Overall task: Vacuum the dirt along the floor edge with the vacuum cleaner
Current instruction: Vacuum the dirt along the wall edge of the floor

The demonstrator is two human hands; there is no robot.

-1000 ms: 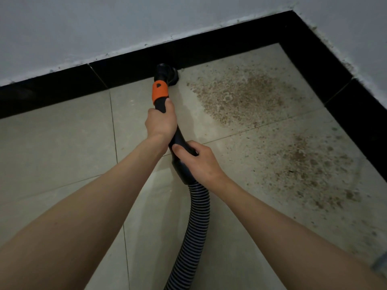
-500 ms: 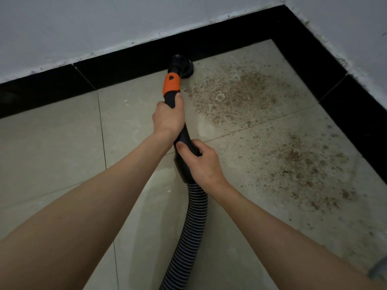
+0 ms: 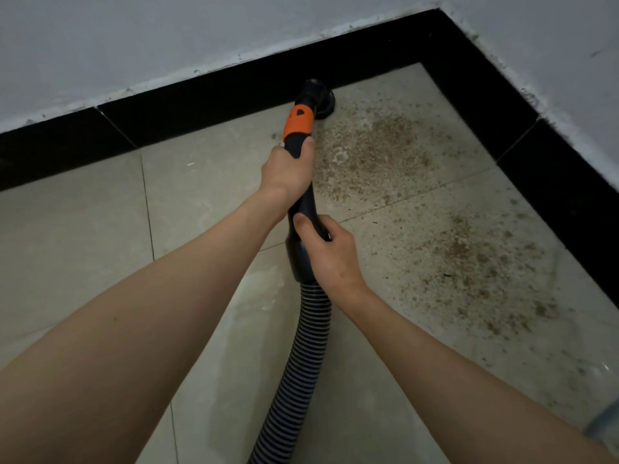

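dirt [image 3: 375,152] lies scattered on the tiles just right of your vacuum nozzle [image 3: 316,97], which sits against the black skirting [image 3: 214,92]. your left hand [image 3: 284,169] wraps the wand below the orange collar [image 3: 299,123]; your right hand [image 3: 330,252] grips the cuff above the ribbed hose [image 3: 298,363].

Round brush nozzle [image 3: 315,99] slid rightward along black skirting [image 3: 207,105], away from its seam, closer to room corner. Nozzle now touching left edge of upper dirt patch [image 3: 375,152], earlier just short of it. Left hand [image 3: 287,169] and right hand [image 3: 330,252] travelled right with wand [image 3: 303,195]; ribbed hose [image 3: 298,363] trailing after.
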